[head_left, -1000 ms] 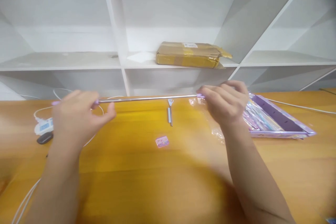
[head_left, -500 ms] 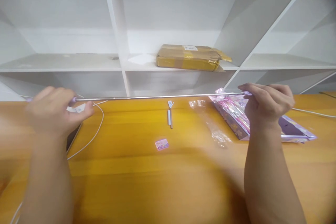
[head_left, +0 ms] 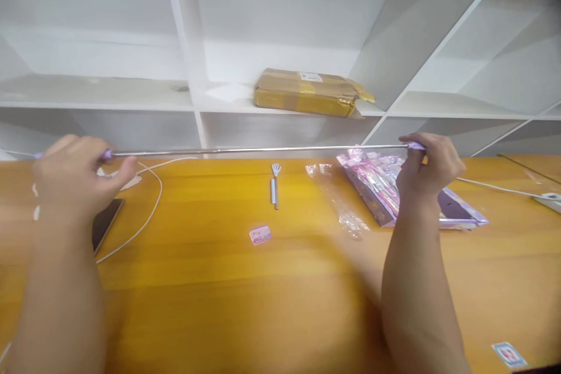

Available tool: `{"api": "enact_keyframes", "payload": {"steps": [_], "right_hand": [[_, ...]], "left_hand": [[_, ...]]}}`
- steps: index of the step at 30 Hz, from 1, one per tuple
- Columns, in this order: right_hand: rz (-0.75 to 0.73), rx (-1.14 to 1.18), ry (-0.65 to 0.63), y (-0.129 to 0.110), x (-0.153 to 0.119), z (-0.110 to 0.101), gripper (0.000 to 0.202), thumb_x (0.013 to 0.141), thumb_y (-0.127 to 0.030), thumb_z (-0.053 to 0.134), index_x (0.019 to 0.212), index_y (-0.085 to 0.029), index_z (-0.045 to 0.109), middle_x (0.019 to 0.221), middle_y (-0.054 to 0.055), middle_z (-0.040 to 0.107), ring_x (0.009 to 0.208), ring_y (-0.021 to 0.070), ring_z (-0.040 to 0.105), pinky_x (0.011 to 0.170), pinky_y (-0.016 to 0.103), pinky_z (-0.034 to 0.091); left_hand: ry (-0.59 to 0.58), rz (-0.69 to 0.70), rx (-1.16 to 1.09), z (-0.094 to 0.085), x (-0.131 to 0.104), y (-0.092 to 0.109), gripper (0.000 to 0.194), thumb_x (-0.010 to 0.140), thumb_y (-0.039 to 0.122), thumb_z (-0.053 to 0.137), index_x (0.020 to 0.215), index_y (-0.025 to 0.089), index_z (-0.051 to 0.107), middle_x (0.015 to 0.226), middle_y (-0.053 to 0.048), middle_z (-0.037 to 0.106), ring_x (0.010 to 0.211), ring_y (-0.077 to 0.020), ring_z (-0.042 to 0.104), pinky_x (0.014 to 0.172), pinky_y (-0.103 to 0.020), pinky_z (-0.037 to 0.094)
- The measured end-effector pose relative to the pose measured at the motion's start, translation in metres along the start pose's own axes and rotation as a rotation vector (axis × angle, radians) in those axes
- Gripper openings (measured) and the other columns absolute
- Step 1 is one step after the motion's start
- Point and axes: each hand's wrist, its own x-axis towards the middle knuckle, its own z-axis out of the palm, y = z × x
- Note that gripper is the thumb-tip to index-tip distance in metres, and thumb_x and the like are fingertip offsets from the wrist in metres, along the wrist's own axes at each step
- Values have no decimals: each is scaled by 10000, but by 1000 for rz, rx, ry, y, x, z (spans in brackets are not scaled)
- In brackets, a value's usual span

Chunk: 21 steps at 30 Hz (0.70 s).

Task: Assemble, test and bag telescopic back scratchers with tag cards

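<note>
A thin metal telescopic rod with lavender ends is stretched level across the view, above the table's back edge. My left hand is closed round its lavender left end, with the thumb reaching along below the rod. At the other end, my right hand pinches the lavender tip between thumb and fingers. Below the rod lies a small back scratcher with a light-blue hand-shaped head and handle. In front of it is a small pink-purple card.
Right of centre, an open purple box holds several pink plastic-wrapped items, beside a clear plastic wrapper. A dark flat device and white cable lie left. A torn cardboard box sits on the white shelf. A sticker is front right.
The view has shifted slightly to the right, so the table things appear further left. Both hands still hold the rod's ends; the right hand appears a little further left.
</note>
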Motion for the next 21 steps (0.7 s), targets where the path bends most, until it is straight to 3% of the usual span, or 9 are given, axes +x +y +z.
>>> {"api": "enact_keyframes", "payload": {"steps": [4,8,12,16,18,21], "right_hand": [[-14,6,99,6,2,-7,428,868,-18,359,1130,-115,683,1025,195,736,861,241,668,882,340,430],[50,4,-55,10,6,-15,470,948,-37,318,1266,-136,650,1064,145,745,538,136,515,815,323,429],[75,5,-131,4,8,-29,414,980,-81,405,1288,-156,671,984,120,753,540,113,545,815,308,431],[157,20,-183,-5,5,-46,392,1003,-134,468,1301,-248,696,779,38,721,562,127,571,702,274,433],[214,-47,-183,-8,5,-51,383,989,-113,488,1254,-259,723,701,28,676,632,144,596,717,277,426],[298,-171,-216,-10,10,-54,411,944,-37,509,1228,-219,744,749,70,698,664,159,567,727,314,397]], "left_hand": [[-12,83,-100,-5,2,5,343,892,540,592,754,227,564,704,-11,562,790,-189,490,701,-291,350],[14,105,-137,-21,1,16,337,953,532,554,830,237,660,730,-29,594,812,-208,500,745,-321,381],[42,134,-172,-33,-1,27,320,958,487,527,921,239,725,733,-36,609,827,-221,536,787,-337,428],[45,140,-237,-38,-3,36,374,993,427,431,1003,231,749,810,-54,689,865,-231,579,865,-370,471],[24,117,-237,-38,-4,38,385,991,431,423,1029,231,751,843,-55,700,909,-234,593,899,-373,477],[-18,94,-180,-36,-3,37,411,984,479,425,1043,222,740,862,-52,683,972,-234,584,903,-362,466]]}}
